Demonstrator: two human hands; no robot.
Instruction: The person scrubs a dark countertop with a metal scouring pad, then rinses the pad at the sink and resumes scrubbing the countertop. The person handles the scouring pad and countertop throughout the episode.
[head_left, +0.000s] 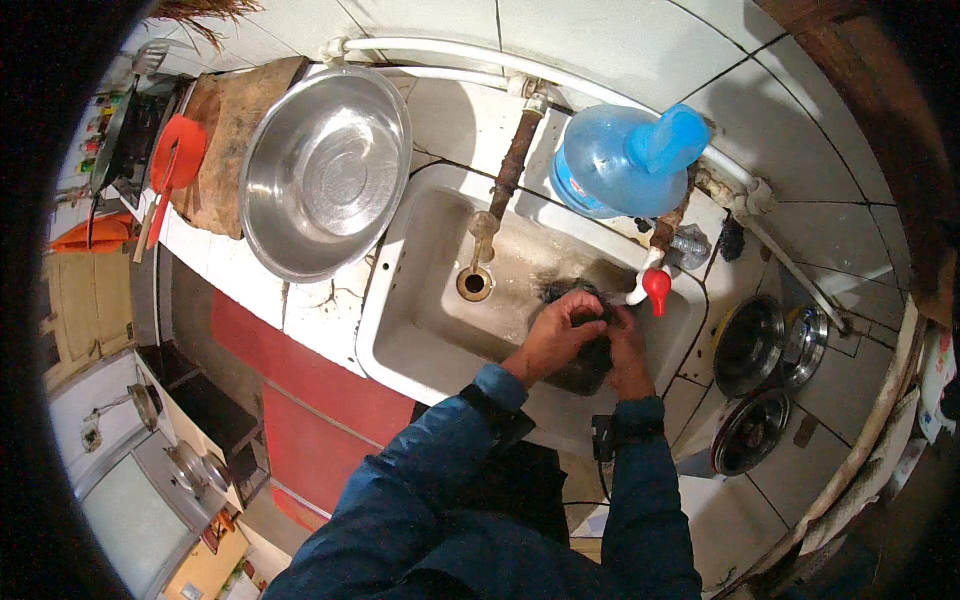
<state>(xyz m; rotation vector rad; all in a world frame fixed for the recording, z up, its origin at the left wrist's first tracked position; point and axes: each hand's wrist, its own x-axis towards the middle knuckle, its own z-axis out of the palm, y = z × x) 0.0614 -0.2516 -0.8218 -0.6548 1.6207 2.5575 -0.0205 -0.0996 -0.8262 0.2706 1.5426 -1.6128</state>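
Both hands meet over the right part of a worn white sink (pixel 372 330), close to a tap with a red handle (pixel 655 283). My left hand (pixel 552 338) is closed, its fingers curled toward the other hand. My right hand (pixel 628 352) faces it with the fingers bent in, under the tap's spout. A dark, rough-looking thing (pixel 568 290) shows just beyond the left fingers; its kind is unclear. What lies between the hands is mostly hidden by the fingers and a dark shadow below them.
A large steel basin (pixel 330 175) stands on the left counter beside a wooden board (pixel 225 105) and a red dipper (pixel 180 150). Behind the sink is a blue water jug (pixel 620 160). Several metal bowls (pixel 750 345) stand at the right. A rusty pipe (pixel 515 155) reaches toward the drain (pixel 474 284).
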